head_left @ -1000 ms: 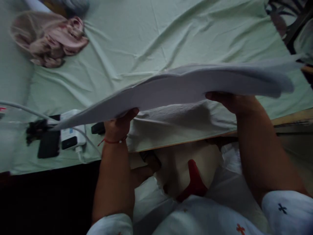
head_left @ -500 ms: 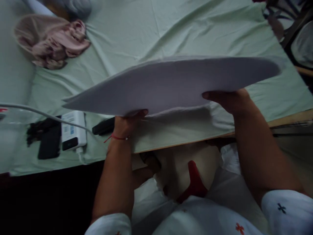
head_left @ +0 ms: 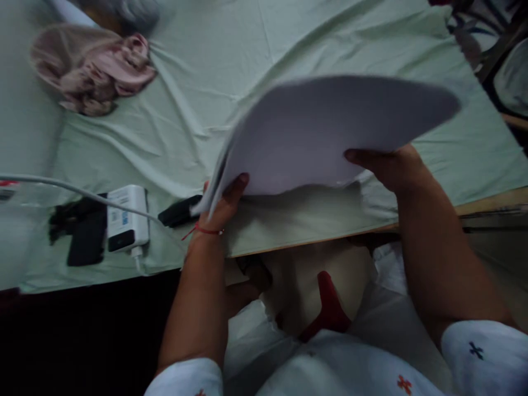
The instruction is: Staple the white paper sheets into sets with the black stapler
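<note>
A large stack of pale paper sheets (head_left: 305, 132) is held up over the bed-like surface, bowed into a curve. My left hand (head_left: 229, 201) grips its lower left part, thumb on the near face and the other fingers mostly hidden behind. There the left end bends sharply back toward my wrist, and more than one layer shows at the edge. My right hand (head_left: 385, 165) pinches the lower right edge, thumb on the near face, fingers behind it out of sight. A clear, crinkled plastic wrap (head_left: 377, 198) lies beneath the sheets near my right hand.
Pale green cloth (head_left: 214, 55) covers the surface. At the left lie a white power bank (head_left: 127, 217) with a cable, a dark phone (head_left: 87, 239) and a black elongated object (head_left: 180, 212). A crumpled pink cloth (head_left: 103, 71) sits farther back. Below the near edge is a red object (head_left: 328, 302).
The left end of the paper stack has swung inward and bent back, so the stack is more strongly curved. My left hand has turned with it; my right hand stays nearly in place.
</note>
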`<state>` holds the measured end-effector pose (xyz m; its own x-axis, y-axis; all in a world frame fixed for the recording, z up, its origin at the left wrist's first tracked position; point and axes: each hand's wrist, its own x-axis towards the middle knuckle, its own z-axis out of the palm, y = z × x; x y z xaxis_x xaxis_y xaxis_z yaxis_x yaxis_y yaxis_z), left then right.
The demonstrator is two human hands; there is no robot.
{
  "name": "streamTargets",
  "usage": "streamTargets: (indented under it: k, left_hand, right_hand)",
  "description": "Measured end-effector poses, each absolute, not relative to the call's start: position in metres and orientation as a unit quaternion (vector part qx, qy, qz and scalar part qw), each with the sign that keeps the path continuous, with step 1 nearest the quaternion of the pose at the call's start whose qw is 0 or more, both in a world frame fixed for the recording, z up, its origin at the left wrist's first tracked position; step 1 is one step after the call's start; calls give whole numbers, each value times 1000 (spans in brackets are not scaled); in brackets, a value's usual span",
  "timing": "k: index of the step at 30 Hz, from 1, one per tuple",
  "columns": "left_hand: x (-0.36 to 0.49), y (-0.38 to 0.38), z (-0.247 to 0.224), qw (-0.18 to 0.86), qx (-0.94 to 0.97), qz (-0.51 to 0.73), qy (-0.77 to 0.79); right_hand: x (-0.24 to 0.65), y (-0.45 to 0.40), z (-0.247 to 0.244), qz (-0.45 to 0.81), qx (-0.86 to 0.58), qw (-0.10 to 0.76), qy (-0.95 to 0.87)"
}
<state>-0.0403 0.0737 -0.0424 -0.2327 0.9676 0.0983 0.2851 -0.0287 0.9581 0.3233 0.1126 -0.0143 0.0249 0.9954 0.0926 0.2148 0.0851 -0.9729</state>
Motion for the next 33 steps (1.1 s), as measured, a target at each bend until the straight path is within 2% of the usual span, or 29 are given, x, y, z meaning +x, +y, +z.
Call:
streamTargets:
  k: [3, 5, 9, 13, 18, 24, 33]
  left_hand:
    - [-28, 68, -36, 334, 488, 556, 584]
    - [-21, 65, -30, 379, 445, 578, 569]
    - [-14, 60, -16, 465, 363, 569, 572]
    - [-17, 58, -13, 503, 343, 538, 583]
    - [-21, 61, -22, 491, 331, 555, 584]
    - [-20, 62, -20, 482, 353, 584, 550]
    - [-22, 58, -18, 498, 377, 553, 551]
  right_hand:
    - [321, 113, -9, 464, -528, 480, -524]
    - [319, 112, -5, 489, -534, 472, -502]
    - [317, 112, 0, 518, -545, 461, -471]
    - [313, 112, 2, 570, -522, 449, -448]
    - [310, 112, 4, 618, -509, 438, -409]
    - [310, 113, 2, 604, -502, 460, -414]
    - [307, 118, 0, 595, -516, 465, -405]
